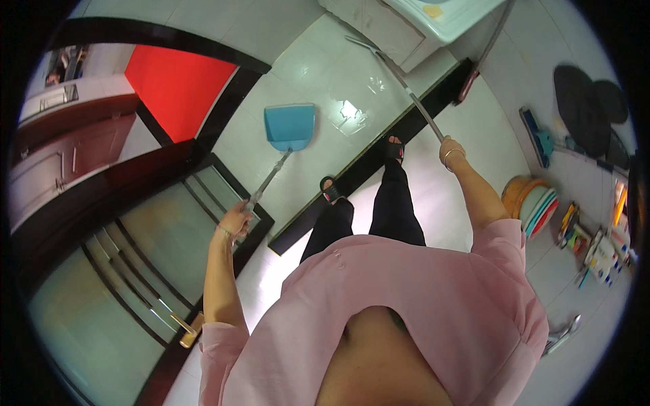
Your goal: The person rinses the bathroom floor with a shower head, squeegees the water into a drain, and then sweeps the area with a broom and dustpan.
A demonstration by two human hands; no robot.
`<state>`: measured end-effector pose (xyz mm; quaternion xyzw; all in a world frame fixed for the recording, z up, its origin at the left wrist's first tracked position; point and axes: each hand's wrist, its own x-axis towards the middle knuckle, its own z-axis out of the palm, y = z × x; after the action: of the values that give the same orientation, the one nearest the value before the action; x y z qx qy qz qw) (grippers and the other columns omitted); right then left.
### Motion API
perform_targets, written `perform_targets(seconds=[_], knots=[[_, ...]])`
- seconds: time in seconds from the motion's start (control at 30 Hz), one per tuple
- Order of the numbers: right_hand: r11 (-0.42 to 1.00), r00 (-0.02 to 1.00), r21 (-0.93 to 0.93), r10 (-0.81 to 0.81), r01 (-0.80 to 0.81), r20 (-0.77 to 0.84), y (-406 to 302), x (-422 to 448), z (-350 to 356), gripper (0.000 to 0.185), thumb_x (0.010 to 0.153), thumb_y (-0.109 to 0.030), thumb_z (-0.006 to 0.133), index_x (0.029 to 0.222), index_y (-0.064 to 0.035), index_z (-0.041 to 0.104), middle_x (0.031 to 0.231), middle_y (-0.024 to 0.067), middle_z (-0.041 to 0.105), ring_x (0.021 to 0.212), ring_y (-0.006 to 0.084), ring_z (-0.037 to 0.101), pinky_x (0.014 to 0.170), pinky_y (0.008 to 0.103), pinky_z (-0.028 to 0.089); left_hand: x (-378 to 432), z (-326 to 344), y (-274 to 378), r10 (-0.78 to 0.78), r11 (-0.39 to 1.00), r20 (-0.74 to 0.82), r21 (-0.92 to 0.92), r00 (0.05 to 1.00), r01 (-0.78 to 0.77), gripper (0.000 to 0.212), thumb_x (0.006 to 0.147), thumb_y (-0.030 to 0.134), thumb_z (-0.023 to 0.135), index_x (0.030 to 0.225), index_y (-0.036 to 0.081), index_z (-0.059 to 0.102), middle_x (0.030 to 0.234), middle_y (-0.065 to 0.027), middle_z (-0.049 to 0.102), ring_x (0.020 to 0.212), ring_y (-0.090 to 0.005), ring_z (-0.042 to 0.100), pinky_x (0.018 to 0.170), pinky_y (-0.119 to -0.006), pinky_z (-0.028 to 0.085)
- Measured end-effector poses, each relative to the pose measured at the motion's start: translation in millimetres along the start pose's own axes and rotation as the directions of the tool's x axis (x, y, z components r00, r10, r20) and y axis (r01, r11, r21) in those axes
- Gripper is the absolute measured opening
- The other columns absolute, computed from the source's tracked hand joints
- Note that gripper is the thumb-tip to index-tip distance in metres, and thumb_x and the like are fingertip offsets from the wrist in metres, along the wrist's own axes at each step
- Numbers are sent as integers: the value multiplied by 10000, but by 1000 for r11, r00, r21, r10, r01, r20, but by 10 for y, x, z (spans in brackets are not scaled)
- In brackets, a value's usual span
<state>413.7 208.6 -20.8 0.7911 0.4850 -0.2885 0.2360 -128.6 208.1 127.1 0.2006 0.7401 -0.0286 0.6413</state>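
My left hand is closed round the handle of a long-handled blue dustpan, whose pan lies on the pale tiled floor with its wide edge away from me. In my right hand is the metal pole of a long-handled floor tool. Its narrow, flat head rests near the base of a white cabinet; whether it is a squeegee or a broom I cannot tell. Between the two tools the floor shines and looks wet.
A dark door sill crosses the floor at my slippered feet. On the left stands a door with frosted glass. A white washbasin tops the cabinet. Stacked basins and a teal brush head are along the right wall.
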Motion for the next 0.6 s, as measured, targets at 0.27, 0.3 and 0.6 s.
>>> perform_targets(seconds=[0.27,0.3,0.6], knots=[[946,982,269,157,-179,102,-64,-626,787,202,809,-120,365,956,11,412,856,230,556,820,342,557,690,387,463,603,-272,778,-48,934,72,357,996,19,492,704,17,468,1180,29,348,509,-14,343,371,-112,333,322,-233,240],[931,978,304,182,-204,99,-77,-546,906,199,797,-109,380,955,10,404,843,233,556,809,346,559,682,393,464,749,-292,869,-21,910,59,415,998,-6,484,701,21,472,1171,29,356,504,-20,353,370,-117,348,320,-237,253],[884,954,366,242,-291,176,-151,-378,1330,187,775,-78,425,926,33,422,873,249,546,801,343,564,663,373,484,1655,74,1853,177,403,68,905,982,-135,248,708,75,456,938,3,514,560,-84,462,390,-155,441,331,-301,344]])
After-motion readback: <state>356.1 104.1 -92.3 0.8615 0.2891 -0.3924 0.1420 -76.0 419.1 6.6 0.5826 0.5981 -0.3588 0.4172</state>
